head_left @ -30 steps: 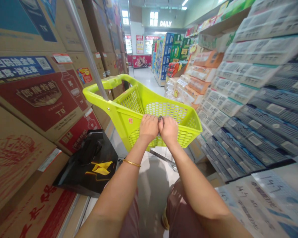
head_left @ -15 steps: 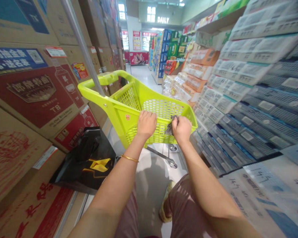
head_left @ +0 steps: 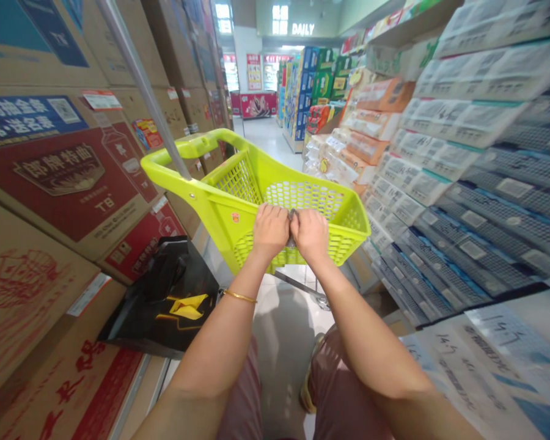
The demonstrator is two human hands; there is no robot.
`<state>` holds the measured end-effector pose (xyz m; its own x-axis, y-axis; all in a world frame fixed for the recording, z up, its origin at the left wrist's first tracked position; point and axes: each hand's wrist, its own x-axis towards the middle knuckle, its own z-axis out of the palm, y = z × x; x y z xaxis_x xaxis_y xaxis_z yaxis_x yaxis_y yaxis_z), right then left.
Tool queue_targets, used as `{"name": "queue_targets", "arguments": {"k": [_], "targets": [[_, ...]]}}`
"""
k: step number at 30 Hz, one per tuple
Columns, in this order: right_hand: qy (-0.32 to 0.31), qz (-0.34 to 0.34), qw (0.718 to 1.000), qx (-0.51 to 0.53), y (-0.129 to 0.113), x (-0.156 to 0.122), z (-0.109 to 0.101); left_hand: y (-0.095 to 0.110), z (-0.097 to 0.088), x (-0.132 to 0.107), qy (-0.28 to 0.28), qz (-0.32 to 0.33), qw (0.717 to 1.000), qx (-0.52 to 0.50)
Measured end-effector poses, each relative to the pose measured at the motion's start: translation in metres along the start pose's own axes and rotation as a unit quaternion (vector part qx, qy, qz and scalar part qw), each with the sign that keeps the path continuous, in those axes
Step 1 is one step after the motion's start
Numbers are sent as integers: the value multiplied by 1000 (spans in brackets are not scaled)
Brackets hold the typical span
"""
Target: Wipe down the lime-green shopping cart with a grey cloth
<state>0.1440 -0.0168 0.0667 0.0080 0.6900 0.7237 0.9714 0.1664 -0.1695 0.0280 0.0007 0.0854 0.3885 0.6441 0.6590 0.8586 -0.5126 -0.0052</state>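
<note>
A lime-green plastic shopping basket cart [head_left: 238, 201] stands in the aisle just ahead of me, its mesh tub empty as far as I can see. My left hand [head_left: 270, 230] is closed over the near rim of the basket. My right hand [head_left: 310, 233] is closed right beside it on the same rim, and a small dark thing [head_left: 292, 215] shows between the two fists. A thin gold bangle circles my left wrist. The cart's grey pull rod [head_left: 140, 82] slants up to the upper left.
Stacked cardboard cartons [head_left: 68, 177] wall the left side, with a black bag [head_left: 165, 299] at their foot. Shelves of packaged tissue [head_left: 462, 183] line the right. The tiled aisle [head_left: 268, 137] runs ahead to more stacked goods and a DAILY sign.
Half a second ago my right hand was farther right on the rim, pinching the dark thing; it has come back against my left hand. The view shifted slightly.
</note>
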Motion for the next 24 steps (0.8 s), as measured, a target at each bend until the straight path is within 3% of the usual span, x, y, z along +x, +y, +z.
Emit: {"name": "queue_targets", "arguments": {"k": [6,13,16,24], "targets": [[-1,-14,999,-46,27,-7,-9,1,2,-1,17,-3,1000,-14],[32,71,995,-63,54,-15,-23,6,6,0,28,-9,1000,-9],[49,86,994,-51,44,-13,-19,9,8,0,34,-10,999,-5],[29,22,999,40,-1,-3,2,9,12,0,41,-20,999,-13]]}}
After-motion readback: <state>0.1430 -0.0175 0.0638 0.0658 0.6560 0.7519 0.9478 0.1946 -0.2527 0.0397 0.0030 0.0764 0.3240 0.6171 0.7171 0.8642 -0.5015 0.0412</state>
